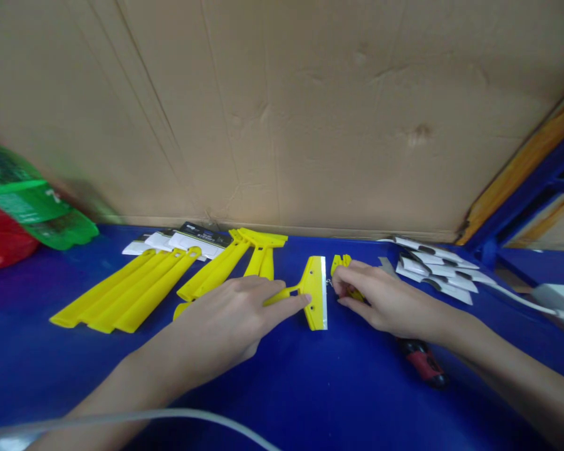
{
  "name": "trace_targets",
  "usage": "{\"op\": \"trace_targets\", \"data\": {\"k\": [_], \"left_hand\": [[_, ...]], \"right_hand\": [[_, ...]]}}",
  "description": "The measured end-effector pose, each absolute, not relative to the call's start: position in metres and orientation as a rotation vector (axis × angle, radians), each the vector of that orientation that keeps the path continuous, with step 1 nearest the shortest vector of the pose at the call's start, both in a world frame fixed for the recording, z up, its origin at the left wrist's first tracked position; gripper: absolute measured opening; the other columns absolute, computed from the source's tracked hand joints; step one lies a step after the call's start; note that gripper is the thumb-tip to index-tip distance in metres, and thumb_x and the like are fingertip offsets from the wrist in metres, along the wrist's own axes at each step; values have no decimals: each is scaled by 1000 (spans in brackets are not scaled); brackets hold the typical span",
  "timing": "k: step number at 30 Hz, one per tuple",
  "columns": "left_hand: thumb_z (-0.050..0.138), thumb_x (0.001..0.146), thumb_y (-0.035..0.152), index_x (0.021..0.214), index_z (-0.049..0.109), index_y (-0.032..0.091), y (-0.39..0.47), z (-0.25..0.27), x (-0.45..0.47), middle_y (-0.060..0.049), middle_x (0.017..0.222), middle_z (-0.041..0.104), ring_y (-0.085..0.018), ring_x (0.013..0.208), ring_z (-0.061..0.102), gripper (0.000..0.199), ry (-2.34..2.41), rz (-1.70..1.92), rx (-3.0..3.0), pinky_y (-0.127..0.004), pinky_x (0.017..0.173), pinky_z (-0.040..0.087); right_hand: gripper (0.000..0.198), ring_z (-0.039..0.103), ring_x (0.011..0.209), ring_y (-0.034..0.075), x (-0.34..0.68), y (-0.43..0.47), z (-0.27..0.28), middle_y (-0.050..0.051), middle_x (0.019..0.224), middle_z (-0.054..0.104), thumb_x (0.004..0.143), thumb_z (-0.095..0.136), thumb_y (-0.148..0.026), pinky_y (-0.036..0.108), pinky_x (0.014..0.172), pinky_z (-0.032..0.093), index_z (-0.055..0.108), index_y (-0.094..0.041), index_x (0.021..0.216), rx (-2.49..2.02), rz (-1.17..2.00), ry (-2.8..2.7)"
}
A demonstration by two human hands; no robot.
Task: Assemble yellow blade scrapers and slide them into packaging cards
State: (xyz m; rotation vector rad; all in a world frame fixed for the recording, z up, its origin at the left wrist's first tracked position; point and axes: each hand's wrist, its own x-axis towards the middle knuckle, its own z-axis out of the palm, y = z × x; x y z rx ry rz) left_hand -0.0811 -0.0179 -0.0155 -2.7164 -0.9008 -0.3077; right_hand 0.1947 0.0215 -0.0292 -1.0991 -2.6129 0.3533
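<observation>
My left hand (235, 316) is closed round the handle of a yellow scraper (316, 285), its index finger stretched along the head. A bright metal blade (324, 293) lines the head's right edge, and two small holes show in the plastic. Just right of the blade, my right hand (376, 291) has its fingers curled together over a small yellow plastic piece (341, 260), mostly hidden beneath them. Whatever the fingertips pinch cannot be made out. Tiny dark metal bits (329, 282) lie beside those fingertips. A screwdriver (423, 363) with a black and red handle lies under the right forearm.
Yellow handles (126, 291) lie at left, with packaged cards (200, 240) behind. More yellow scrapers (258, 241) rest near the cardboard wall (282, 125). White packets (437, 269) are piled at right. A green bottle (32, 200) lies far left; a white cable (183, 413) crosses the front.
</observation>
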Motion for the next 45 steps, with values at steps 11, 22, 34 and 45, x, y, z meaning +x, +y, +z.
{"op": "trace_targets", "data": {"k": [11, 22, 34, 45], "left_hand": [[61, 88, -1, 135, 69, 25, -18, -24, -85, -11, 117, 80, -31, 97, 79, 54, -928, -318, -2717, -47, 81, 68], [56, 87, -4, 133, 69, 24, -17, -22, -78, -10, 111, 80, -29, 90, 80, 55, -897, -256, -2739, -42, 77, 67], [57, 86, -5, 133, 68, 25, -20, -23, -75, -10, 115, 79, -29, 94, 80, 58, -912, -224, -2774, -42, 82, 67], [43, 83, -8, 133, 63, 22, -25, -26, -64, -12, 110, 79, -32, 93, 79, 62, -744, -300, -2735, -47, 78, 67]], "right_hand": [[20, 60, 79, 19, 199, 22, -29, 1, 83, 65, 90, 59, -5, 31, 74, 41, 53, -23, 83, -1090, 414, -2600], [23, 61, 83, 19, 204, 25, -27, 0, 86, 66, 87, 66, -2, 30, 73, 37, 55, -22, 83, -1104, 426, -2649], [23, 53, 75, 19, 203, 21, -24, 1, 82, 58, 95, 53, -5, 30, 68, 37, 48, -23, 83, -1046, 435, -2689], [25, 63, 79, 18, 186, 13, -20, 0, 87, 68, 96, 60, -16, 31, 71, 44, 41, -26, 83, -926, 484, -2170]]}}
